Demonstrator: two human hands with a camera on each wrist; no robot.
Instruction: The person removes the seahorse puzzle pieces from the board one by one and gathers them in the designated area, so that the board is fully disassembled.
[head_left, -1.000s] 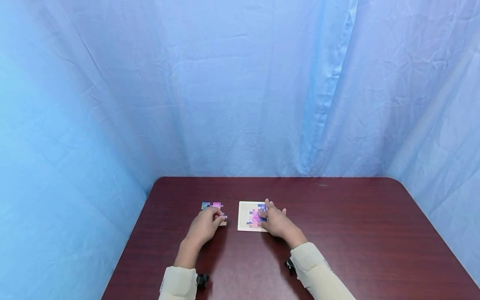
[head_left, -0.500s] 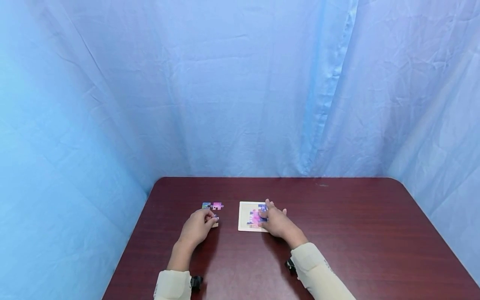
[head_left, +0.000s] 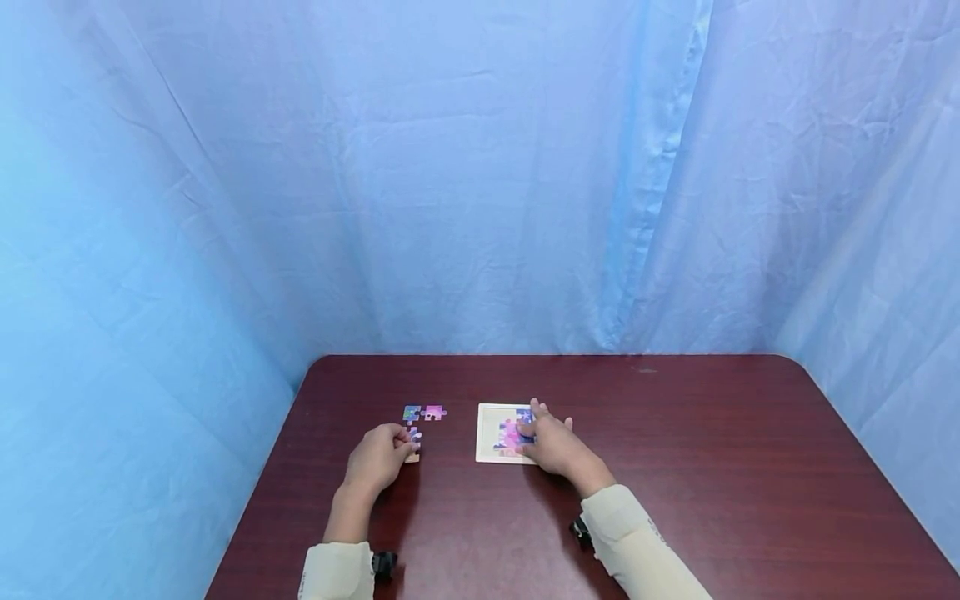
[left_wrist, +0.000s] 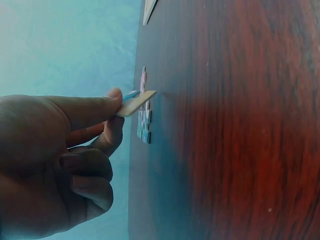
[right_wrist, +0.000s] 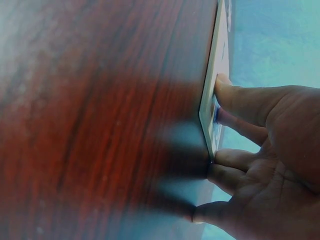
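Note:
My left hand (head_left: 375,458) pinches a jigsaw piece (left_wrist: 136,104) between thumb and forefinger; the left wrist view shows the piece tilted, with a pale wooden edge. Whether it touches the table I cannot tell. Just beyond that hand lie a blue-green jigsaw piece (head_left: 412,412) and a pink jigsaw piece (head_left: 435,412), side by side. My right hand (head_left: 558,446) rests with spread fingers on a pale puzzle tray (head_left: 489,421), thumb and forefinger over the joined pink and blue pieces (head_left: 510,437). That hand covers the tray's right part.
The dark red wooden table (head_left: 675,500) has rounded far corners. Light blue curtains (head_left: 480,208) hang behind it and at both sides. A small black device (head_left: 385,565) sits at the left cuff, another black device (head_left: 580,532) at the right.
My left hand has moved left and slightly nearer with the pinched jigsaw piece, uncovering the blue-green piece and the pink one. My right hand and the tray have stayed in place.

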